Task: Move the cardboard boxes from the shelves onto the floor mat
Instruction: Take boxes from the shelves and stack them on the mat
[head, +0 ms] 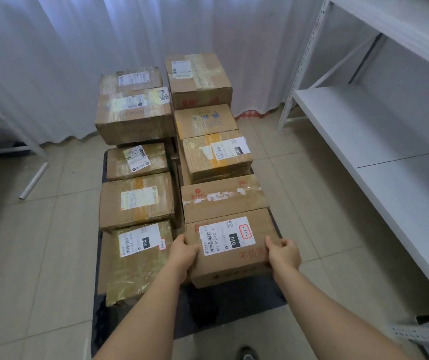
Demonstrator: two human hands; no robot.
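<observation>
A cardboard box (230, 261) with a white label marked 010 sits at the near end of the right row on the dark floor mat (218, 313). My left hand (182, 252) grips its left side and my right hand (283, 253) grips its right side, thumbs on top. Several other taped cardboard boxes stand on the mat in two rows, among them a labelled box (135, 255) to the left and a stacked box (225, 196) just behind the held one.
White metal shelves (379, 131) run along the right with bare boards. A white curtain (104, 48) hangs behind the boxes. A white table frame (5, 141) and a loose metal tube (34, 180) lie at the left on the tiled floor.
</observation>
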